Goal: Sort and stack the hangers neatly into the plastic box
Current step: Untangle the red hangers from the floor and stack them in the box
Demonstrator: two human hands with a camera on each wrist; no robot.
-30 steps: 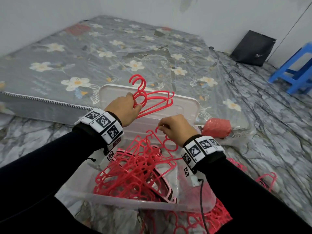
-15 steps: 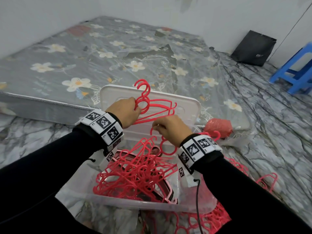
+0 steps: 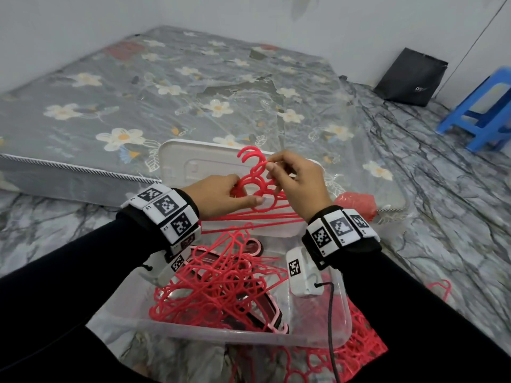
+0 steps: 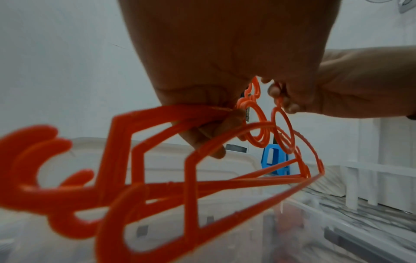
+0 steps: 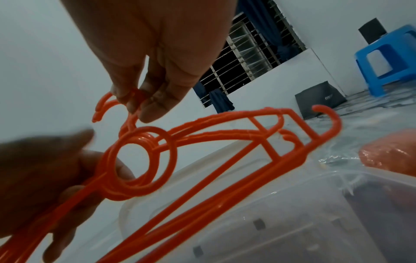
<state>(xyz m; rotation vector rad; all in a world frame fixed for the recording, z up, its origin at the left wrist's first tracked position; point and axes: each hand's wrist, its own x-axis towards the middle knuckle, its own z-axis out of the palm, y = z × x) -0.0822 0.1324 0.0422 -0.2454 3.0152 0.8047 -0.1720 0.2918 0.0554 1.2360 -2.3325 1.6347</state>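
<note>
A clear plastic box (image 3: 318,340) sits on the floor in front of me, holding a tangled heap of red hangers (image 3: 221,283). Above its far edge my left hand (image 3: 221,193) grips a small bundle of red hangers (image 3: 257,214) by their necks and rings (image 5: 144,160). My right hand (image 3: 293,178) pinches the hook (image 5: 105,105) of one more hanger and holds it against that bundle. In the left wrist view the held hangers (image 4: 157,178) fan out below my left hand's fingers (image 4: 202,135).
The white box lid (image 3: 193,164) leans against a flowered mattress (image 3: 166,87) behind the box. A red bag (image 3: 356,203) lies right of the lid. More red hangers (image 3: 367,355) lie on the marble floor under and right of the box. A blue stool (image 3: 486,111) and a black bag (image 3: 412,77) stand far right.
My right hand has risen from the heap in the box with a hanger and brought its hook up to the bundle in my left hand. The left hand has barely moved.
</note>
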